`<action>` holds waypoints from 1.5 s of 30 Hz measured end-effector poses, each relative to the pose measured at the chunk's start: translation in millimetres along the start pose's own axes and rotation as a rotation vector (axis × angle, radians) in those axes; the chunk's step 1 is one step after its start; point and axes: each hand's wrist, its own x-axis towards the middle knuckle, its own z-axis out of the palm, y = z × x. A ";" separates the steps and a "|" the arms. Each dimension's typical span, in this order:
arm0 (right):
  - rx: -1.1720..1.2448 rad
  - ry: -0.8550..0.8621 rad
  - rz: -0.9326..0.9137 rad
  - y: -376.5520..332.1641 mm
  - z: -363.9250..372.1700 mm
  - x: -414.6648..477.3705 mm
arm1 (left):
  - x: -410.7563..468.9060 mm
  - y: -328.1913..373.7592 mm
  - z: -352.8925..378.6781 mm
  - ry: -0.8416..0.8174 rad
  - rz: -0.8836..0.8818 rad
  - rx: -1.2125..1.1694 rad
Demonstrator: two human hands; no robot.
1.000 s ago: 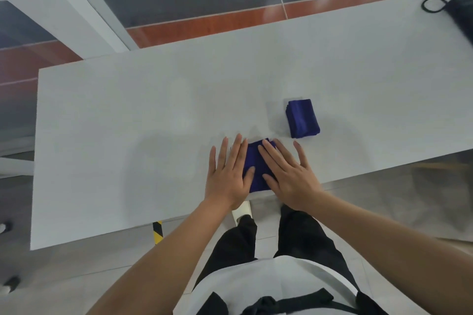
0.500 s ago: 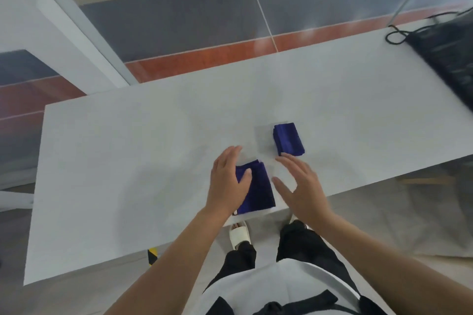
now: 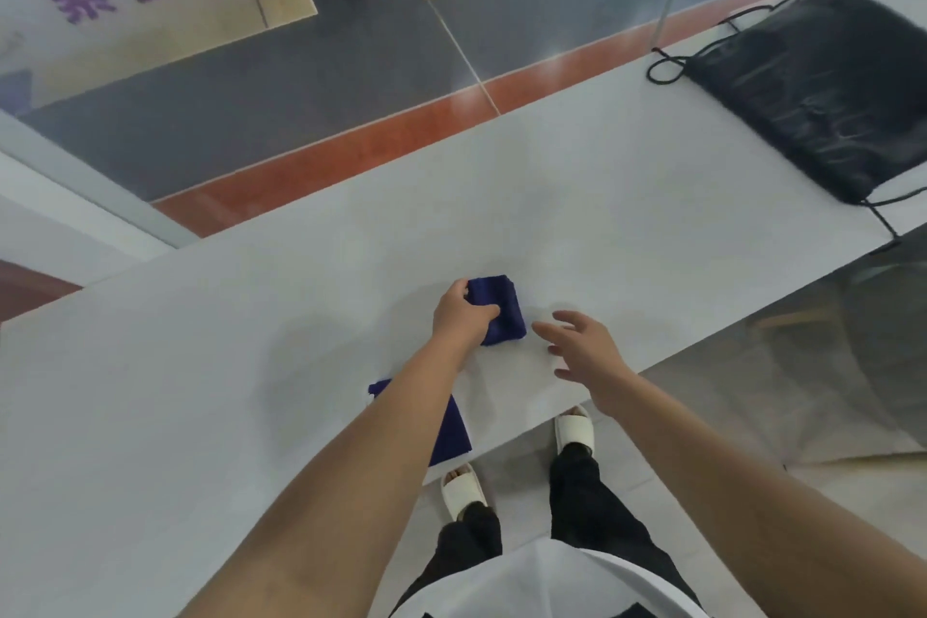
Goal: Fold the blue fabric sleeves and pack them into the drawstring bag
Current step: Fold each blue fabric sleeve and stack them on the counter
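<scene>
L hand (image 3: 461, 317) round folded sleeve (image 3: 507, 316), R hand (image 3: 584, 354) beside

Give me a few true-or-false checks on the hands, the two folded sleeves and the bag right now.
1. The left hand grips the farther folded sleeve. True.
2. The right hand holds the nearer folded sleeve. False: it is open and holds nothing; that sleeve lies at the table's near edge, partly hidden by the left forearm.
3. The drawstring bag lies flat on the table, far off to the right. True.
4. One sleeve is already in the bag. False: both are outside it, well apart from it.
5. The two sleeves are stacked. False: they lie apart.
</scene>
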 end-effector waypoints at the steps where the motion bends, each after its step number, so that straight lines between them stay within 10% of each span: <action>1: -0.003 -0.003 0.000 2.8 -4.0 1.0 | 0.0 1.7 5.4 -0.042 0.003 0.005; 13: 0.389 0.200 0.180 83.4 -43.7 -46.9 | -63.0 -22.2 88.6 -0.374 0.078 0.163; 25: 0.388 -0.115 0.028 66.3 -50.5 -82.3 | -116.6 -31.8 31.0 -0.432 0.087 -0.109; 33: 0.064 -0.376 -0.022 21.6 22.6 -86.2 | -148.7 -75.8 -59.4 -0.219 0.033 -0.554; 39: -0.082 -0.450 0.008 7.8 64.6 -75.2 | -147.8 -123.2 -104.0 0.255 -0.034 -0.460; 45: -0.246 -0.366 0.042 9.9 91.1 -65.3 | -145.4 -131.4 -105.9 0.106 -0.109 -0.461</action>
